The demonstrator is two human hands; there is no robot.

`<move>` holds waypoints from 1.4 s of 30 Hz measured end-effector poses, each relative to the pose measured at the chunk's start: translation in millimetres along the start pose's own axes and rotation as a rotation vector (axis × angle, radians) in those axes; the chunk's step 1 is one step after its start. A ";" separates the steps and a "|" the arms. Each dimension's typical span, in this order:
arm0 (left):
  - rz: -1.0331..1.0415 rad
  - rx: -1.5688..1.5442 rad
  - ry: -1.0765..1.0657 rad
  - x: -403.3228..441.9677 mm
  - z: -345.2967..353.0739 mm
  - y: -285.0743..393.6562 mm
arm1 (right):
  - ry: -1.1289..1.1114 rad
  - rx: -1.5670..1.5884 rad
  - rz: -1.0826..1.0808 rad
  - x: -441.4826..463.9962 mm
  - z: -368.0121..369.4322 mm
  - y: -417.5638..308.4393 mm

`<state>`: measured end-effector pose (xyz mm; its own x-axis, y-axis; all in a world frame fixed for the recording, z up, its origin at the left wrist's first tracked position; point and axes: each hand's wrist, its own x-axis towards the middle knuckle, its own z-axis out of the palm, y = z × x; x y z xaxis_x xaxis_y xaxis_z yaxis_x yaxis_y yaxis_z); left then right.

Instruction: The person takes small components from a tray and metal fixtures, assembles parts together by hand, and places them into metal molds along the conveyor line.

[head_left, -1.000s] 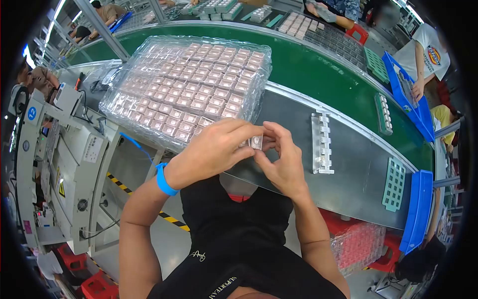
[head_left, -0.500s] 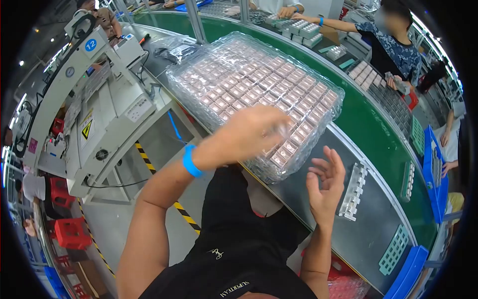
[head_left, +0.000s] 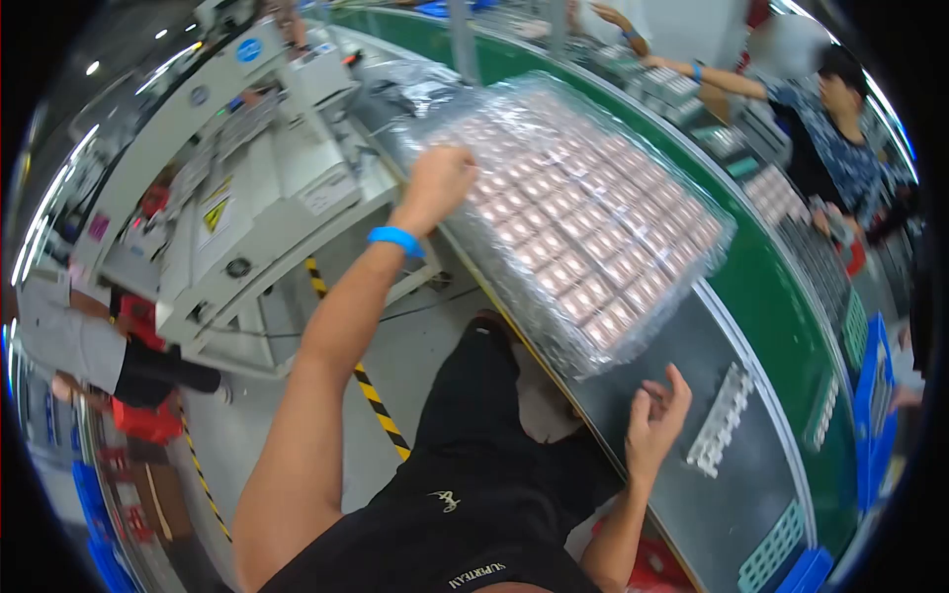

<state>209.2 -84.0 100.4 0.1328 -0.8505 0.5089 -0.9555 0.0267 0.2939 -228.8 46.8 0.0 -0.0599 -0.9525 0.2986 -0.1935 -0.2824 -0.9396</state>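
Stretching the left hand (head_left: 438,188) to the left edge of a clear-wrapped tray (head_left: 593,222), the right hand (head_left: 656,425) loosely spread
The left hand is bunched, fingers curled inward; whether it pinches anything or touches the wrap cannot be told, and its arm runs out nearly straight, a blue wristband (head_left: 396,240) at the wrist. The right hand is released, fingers parted and half bent, above the bench (head_left: 707,509) between the tray's near corner and a pale notched strip (head_left: 720,423), its forearm angled up from below. The tray, with rows of small pinkish pieces inside, lies slanted on the bench beside the green belt (head_left: 766,282)
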 end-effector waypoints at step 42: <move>0.319 -0.005 -0.228 13.6 -4.9 -21.9 | 0.396 -1.015 0.090 -26.9 -185.0 34.1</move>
<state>233.3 -93.6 104.9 -0.2337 -0.8940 0.3823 -0.9379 0.3110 0.1538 -414.9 83.9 -9.2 -0.3896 -0.8096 0.4391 -0.8791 0.1846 -0.4395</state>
